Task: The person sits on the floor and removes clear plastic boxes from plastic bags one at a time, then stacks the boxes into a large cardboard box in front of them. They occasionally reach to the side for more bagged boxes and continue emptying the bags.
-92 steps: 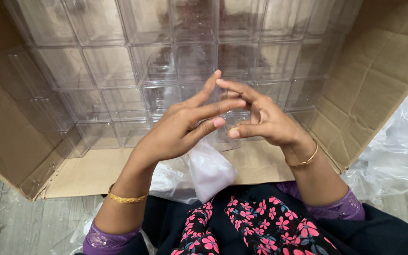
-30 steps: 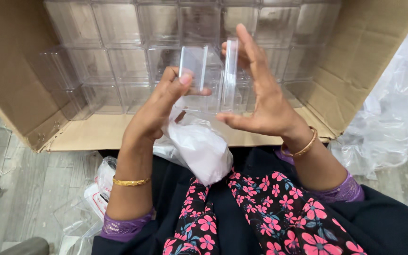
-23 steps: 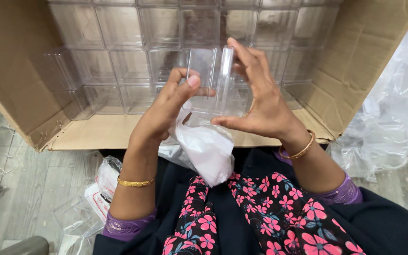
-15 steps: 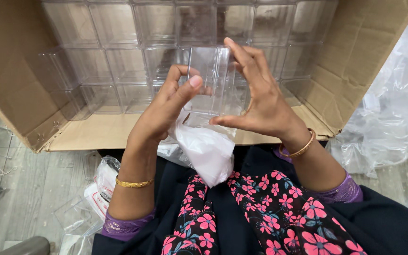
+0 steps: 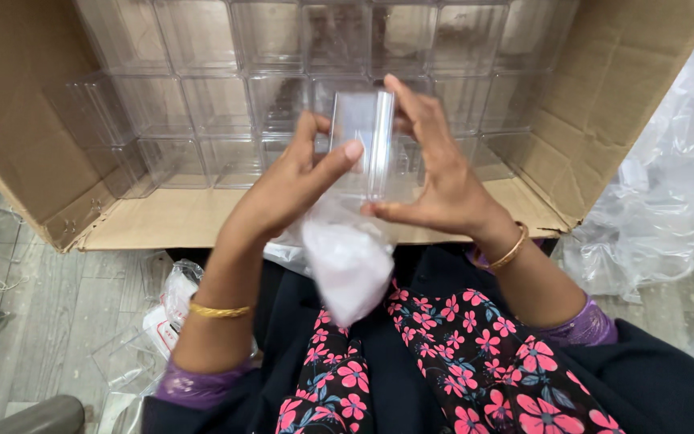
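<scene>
Both my hands hold one clear plastic box (image 5: 361,137) up in front of an open cardboard carton (image 5: 604,120). My left hand (image 5: 287,189) grips its left side, thumb pressed on the front face. My right hand (image 5: 431,173) holds the right edge, fingers spread behind it and thumb under the bottom corner. A thin white plastic bag (image 5: 347,257) hangs below the box, over my lap.
The carton lies on its side and is stacked with several rows of clear plastic boxes (image 5: 210,96). Crumpled clear plastic wrapping (image 5: 668,201) is piled at the right. Plastic bags and scraps (image 5: 166,309) lie on the grey floor at the left.
The two clear parts that my hands held apart have come together into one box. The bag now hangs lower and blurred.
</scene>
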Demonstrator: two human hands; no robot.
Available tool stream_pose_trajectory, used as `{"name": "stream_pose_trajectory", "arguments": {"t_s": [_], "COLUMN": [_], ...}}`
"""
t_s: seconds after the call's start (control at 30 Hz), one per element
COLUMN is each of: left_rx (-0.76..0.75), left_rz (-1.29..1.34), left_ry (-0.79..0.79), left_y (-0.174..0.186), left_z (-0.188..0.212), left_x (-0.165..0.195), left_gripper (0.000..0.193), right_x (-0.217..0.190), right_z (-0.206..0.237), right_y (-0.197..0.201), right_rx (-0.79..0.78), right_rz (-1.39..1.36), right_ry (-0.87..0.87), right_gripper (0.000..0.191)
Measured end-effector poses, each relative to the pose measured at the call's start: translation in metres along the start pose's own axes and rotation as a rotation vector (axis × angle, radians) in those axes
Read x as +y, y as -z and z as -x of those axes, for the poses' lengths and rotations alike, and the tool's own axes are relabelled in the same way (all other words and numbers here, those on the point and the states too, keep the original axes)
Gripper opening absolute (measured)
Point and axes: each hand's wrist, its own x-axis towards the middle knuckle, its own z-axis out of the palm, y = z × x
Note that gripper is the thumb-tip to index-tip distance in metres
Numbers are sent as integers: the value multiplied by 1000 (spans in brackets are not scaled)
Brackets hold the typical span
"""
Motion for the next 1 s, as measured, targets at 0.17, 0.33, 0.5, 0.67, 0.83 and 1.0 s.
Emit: {"name": "stream_pose_trajectory", "arguments": {"t_s": [0.17, 0.33, 0.5, 0.67, 0.83, 1.0], "left_rx": [152, 633, 912, 1031, 1135, 1138], "left_rz": [-712, -1062, -1084, -1012, -949, -952], "left_ry": [75, 560, 431, 383, 408, 349], "left_y": [74, 222, 281, 284, 280, 284], "left_z": [45, 62, 15, -12, -17, -19], "left_x": [-19, -69, -150, -182, -177, -179], "left_gripper": [71, 72, 95, 105, 94, 98], "right_x": [43, 111, 136, 145, 159, 152], "right_z": [46, 82, 85, 95, 103, 99], "right_y": [-2, -16, -58, -61, -48, -56], "right_rx": [194, 390, 270, 246, 172, 201], "right_rz": [90, 479, 518, 462, 343, 263], "right_ry": [-184, -602, -929, -810, -582, -727], "right_gripper": [112, 89, 92, 109, 88, 75]}}
